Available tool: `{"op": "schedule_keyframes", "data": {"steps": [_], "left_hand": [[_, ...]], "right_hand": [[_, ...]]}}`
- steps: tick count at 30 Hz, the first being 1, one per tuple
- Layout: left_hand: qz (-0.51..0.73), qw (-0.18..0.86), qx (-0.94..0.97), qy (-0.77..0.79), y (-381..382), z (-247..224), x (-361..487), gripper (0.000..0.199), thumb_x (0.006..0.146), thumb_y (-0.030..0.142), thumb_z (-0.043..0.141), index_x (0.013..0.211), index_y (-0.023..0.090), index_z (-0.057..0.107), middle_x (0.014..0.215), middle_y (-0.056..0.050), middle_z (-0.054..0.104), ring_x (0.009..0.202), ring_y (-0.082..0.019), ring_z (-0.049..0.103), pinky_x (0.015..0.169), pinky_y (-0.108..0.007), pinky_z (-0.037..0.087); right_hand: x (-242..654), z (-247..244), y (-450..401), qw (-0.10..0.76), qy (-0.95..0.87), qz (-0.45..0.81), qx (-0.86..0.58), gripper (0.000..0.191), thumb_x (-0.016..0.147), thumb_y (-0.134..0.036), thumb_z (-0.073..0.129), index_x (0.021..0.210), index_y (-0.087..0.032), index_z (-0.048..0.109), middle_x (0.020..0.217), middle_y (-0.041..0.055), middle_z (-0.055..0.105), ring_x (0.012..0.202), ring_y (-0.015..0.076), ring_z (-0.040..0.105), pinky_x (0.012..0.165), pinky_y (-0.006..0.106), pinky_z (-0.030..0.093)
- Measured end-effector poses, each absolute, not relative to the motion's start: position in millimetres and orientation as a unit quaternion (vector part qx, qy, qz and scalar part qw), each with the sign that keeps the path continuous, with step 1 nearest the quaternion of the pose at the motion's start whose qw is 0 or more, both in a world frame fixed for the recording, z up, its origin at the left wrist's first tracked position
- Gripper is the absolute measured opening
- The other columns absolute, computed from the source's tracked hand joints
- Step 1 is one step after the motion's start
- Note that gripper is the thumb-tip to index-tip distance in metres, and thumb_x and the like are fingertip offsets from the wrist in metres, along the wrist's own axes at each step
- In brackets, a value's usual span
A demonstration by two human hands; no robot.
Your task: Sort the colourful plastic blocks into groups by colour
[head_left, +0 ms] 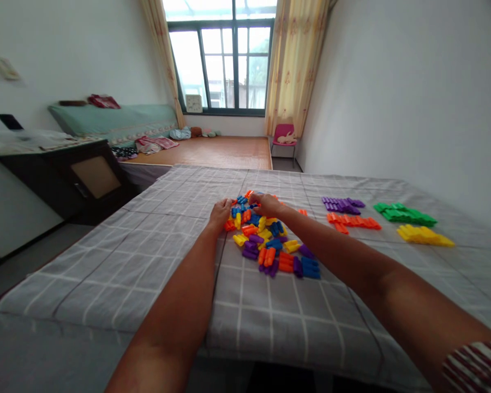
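Though illegible, clock dial (193,102) beyond both hands (221,212) (265,204) among plastic pieces (265,233).

No legible text, markings on clock (193,103) blurred

Left hand (221,212) and right hand (269,205): two bare hands
Mixed pile of orange, blue, yellow and purple plastic pieces (265,234): one, pieces overlapping too much to count
All-purple plastic cluster (342,205): one
All-orange plastic cluster (354,221): one
All-green plastic cluster (405,213): one
All-yellow plastic cluster (424,235): one
Grey checked cloth (155,240): one
Pale yellow patterned fabric curtains (298,65): two
Dark-framed glass window (234,65): one
Small pink chair (283,129): one
White square clock (193,103): one
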State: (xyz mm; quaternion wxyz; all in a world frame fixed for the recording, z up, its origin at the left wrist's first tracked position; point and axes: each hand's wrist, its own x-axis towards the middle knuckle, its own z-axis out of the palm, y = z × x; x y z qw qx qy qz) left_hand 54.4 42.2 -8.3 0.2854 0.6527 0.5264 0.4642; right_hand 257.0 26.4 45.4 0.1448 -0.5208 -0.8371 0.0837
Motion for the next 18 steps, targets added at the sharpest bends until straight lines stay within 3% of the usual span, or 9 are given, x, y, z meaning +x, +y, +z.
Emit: {"op": "schedule_keyframes", "data": {"steps": [5,9,15,18], "left_hand": [[0.447,0.275,0.660,0.539,41.7,-6.7,52.0,0.045,0.085,0.042,0.041,0.099,0.013,0.072,0.093,-0.007,0.073,0.088,-0.021,0.064,0.074,-0.028,0.048],[0.432,0.264,0.655,0.561,37.1,-2.8,52.5,0.047,0.084,0.046,0.042,0.099,0.014,0.073,0.084,-0.006,0.072,0.082,-0.020,0.063,0.068,-0.027,0.048],[0.446,0.297,0.640,0.551,27.5,6.2,55.0,0.054,0.081,0.054,0.046,0.102,0.012,0.072,0.089,-0.006,0.074,0.086,-0.022,0.064,0.072,-0.028,0.049],[0.465,0.313,0.629,0.538,24.9,10.5,55.2,0.055,0.080,0.054,0.046,0.102,0.010,0.072,0.096,-0.008,0.073,0.089,-0.022,0.064,0.076,-0.029,0.050]], "right_hand": [[267.8,47.9,17.7,0.121,-0.862,0.088,-0.484,0.025,0.080,-0.012,0.059,0.102,-0.021,0.068,0.110,0.0038,0.068,0.099,0.0181,0.062,0.084,0.025,0.047],[277.4,44.4,19.2,0.115,-0.862,0.120,-0.479,0.030,0.080,-0.015,0.060,0.109,-0.021,0.065,0.101,0.0026,0.068,0.090,0.0157,0.063,0.078,0.023,0.048],[288.6,42.0,18.1,0.307,-0.821,0.090,-0.472,0.037,0.073,-0.019,0.068,0.109,-0.014,0.062,0.107,0.0092,0.062,0.097,0.0169,0.059,0.088,0.028,0.047],[316.7,50.8,4.9,0.368,-0.809,0.087,-0.450,0.033,0.071,-0.017,0.068,0.103,-0.015,0.064,0.104,0.0077,0.060,0.093,0.0154,0.058,0.084,0.028,0.049]]}}
